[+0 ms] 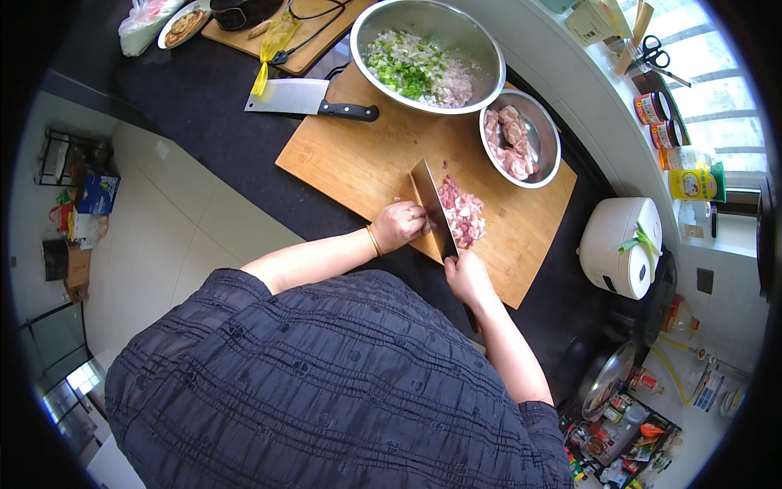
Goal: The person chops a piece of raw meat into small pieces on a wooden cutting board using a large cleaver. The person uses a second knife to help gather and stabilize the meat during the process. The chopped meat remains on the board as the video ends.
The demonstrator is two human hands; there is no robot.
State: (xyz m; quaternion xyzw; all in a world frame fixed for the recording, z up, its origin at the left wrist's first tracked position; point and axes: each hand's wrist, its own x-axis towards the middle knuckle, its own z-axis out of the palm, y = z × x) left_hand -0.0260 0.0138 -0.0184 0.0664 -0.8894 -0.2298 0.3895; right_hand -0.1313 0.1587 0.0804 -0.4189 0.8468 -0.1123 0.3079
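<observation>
My right hand is wrapped round the black handle of a cleaver. The blade stands on edge on the wooden cutting board. Just left of the blade, my left hand presses down with curled fingers, and whatever lies under them is hidden. Chopped pink meat is heaped on the blade's right side. Larger raw meat pieces lie in a small steel bowl at the board's far right. Behind it, a big steel bowl holds chopped green onion and pale bits.
A second cleaver rests at the board's far left corner. Beyond it are another wooden board and a plate of flat cakes. A white rice cooker stands right, with a green onion on top. Jars line the windowsill.
</observation>
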